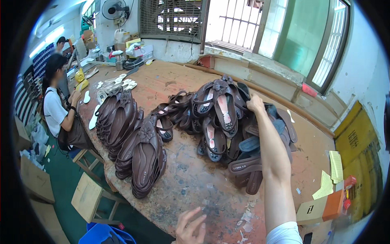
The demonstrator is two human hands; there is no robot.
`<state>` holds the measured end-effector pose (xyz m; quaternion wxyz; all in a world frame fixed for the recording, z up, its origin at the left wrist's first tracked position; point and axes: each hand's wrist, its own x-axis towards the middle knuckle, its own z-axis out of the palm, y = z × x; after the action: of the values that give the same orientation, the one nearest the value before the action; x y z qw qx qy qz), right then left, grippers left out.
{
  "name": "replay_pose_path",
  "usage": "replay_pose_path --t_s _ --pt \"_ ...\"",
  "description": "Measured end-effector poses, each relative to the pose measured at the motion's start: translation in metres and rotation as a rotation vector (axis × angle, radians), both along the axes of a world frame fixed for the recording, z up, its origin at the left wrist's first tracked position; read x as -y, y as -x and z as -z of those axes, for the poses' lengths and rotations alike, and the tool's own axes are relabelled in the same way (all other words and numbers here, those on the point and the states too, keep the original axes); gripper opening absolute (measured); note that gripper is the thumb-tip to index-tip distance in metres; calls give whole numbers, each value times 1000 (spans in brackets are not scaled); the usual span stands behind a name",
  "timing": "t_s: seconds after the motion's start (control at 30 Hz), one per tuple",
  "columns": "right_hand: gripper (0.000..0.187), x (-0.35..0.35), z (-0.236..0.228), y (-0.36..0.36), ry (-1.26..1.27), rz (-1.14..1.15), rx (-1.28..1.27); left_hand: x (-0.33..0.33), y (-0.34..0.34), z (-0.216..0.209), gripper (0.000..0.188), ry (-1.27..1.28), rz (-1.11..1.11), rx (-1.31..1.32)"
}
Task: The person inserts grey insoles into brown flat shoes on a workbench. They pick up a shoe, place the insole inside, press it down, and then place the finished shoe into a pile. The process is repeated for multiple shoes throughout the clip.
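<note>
My right arm reaches across the table to the far side of a heap of dark brown shoes [224,107]. There my right hand [255,103] is closed at the edge of a dark shoe [243,91]; its fingertips are partly hidden. Low at the front edge, my left hand [190,227] is held with its fingers apart and nothing in it. Brown insoles [245,164] and dark blue-grey pieces [250,143] lie against the heap's near right side. To the left stand rows of nested brown shoe uppers with flower trims [147,158].
White cut-out pieces [118,83] lie at the table's far left. A person [57,101] works beside that end. A wooden stool [94,197] and a blue bin [105,234] stand below the left edge. An orange-and-tan box [321,207] and yellow papers [325,185] sit at right.
</note>
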<state>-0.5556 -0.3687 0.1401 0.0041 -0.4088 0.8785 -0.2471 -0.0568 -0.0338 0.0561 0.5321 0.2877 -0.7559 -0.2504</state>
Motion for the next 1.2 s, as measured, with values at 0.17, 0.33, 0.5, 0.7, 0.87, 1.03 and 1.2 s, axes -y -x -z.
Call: replay_pose_path --t_s 0.17,0.33,0.5,0.7,0.87,1.03,1.2 --pt "37 -5 -1 -10 82 27 -74 -5 -4 14 25 -113 -22 34" --pt "46 -46 -61 -5 426 -86 84 16 15 0 30 6 176 73" --pt "47 -168 -106 16 589 -190 70 139 159 -45 30 276 190 -178" --pt "40 -386 -77 -125 772 -67 -95 343 315 -64 49 452 -260 386" --pt "51 -558 43 -171 -129 173 -467 369 414 -83 33 243 -210 1045" --pt "52 -600 137 -177 -4 229 17 405 381 -82 25 708 -264 697" --pt "64 -614 150 -153 -43 426 21 219 325 -131 27 612 11 -32"
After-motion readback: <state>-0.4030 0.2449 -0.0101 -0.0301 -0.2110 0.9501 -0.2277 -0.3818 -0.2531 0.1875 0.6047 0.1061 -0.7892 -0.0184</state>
